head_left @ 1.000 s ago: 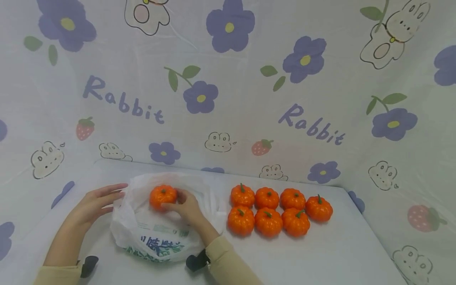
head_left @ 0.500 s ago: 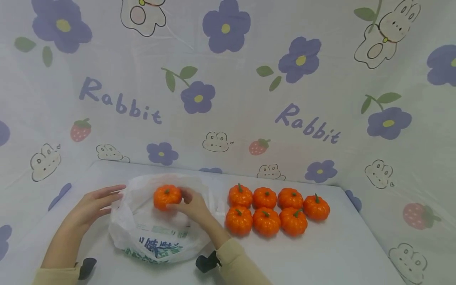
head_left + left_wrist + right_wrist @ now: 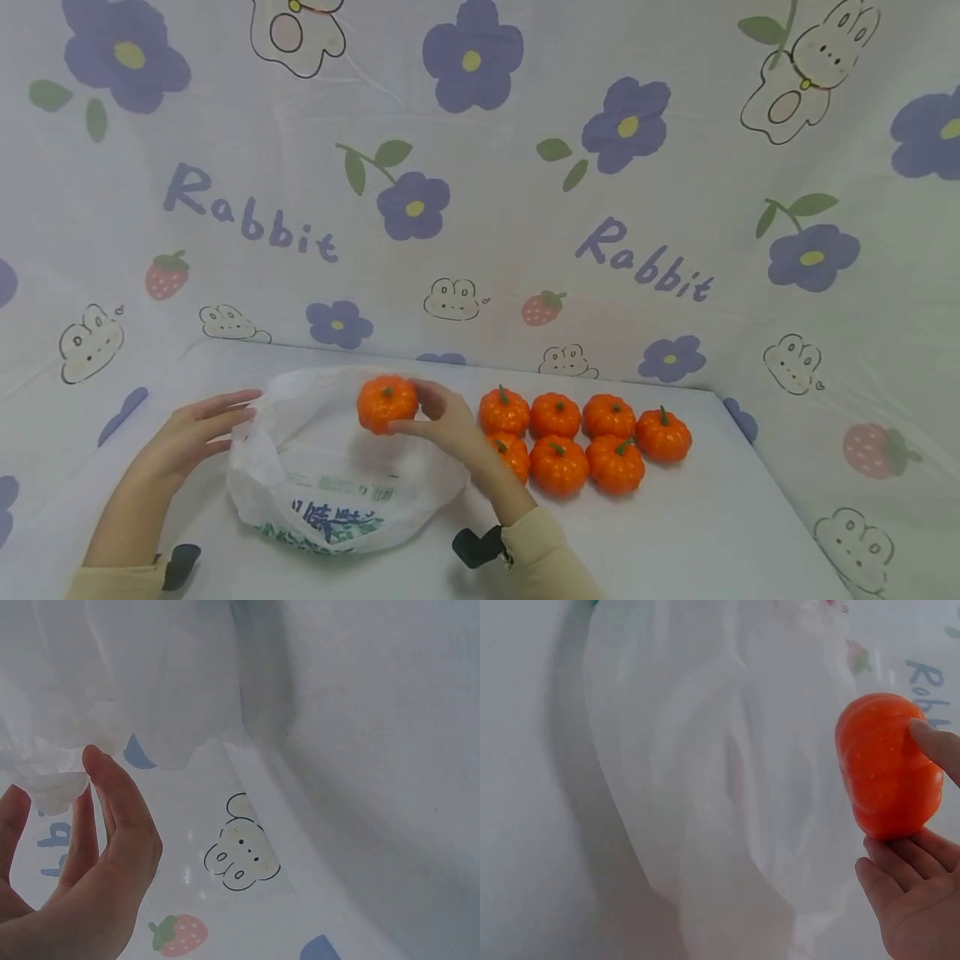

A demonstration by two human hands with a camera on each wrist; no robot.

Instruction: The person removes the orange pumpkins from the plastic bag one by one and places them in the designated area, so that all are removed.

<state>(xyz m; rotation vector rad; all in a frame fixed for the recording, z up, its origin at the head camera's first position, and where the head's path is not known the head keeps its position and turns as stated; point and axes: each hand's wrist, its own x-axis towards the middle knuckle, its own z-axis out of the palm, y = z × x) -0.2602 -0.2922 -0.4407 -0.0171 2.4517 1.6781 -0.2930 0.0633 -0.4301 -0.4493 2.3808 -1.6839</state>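
Observation:
An orange pumpkin [image 3: 387,405] with a short green stem hangs above the mouth of a white plastic bag [image 3: 322,467]. My right hand [image 3: 450,425] grips its right side, thumb in front and fingers behind. In the right wrist view, the pumpkin [image 3: 889,769] sits between thumb and fingertips, apart from the bag. At the bag's left rim is my left hand [image 3: 183,433], its fingers fairly straight. The left wrist view has that hand's fingertips [image 3: 94,756] touching the thin rim. No contents are visible inside the bag.
Several more orange pumpkins [image 3: 558,465] stand in two rows on the white table [image 3: 645,550], right of the bag. Behind rises a printed cloth [image 3: 480,208] with flowers and rabbits. The bag's front carries blue and green print.
My right hand has carried the pumpkin to the right and slightly upward over the bag. The left hand stays at the bag's rim. The camera has shifted slightly.

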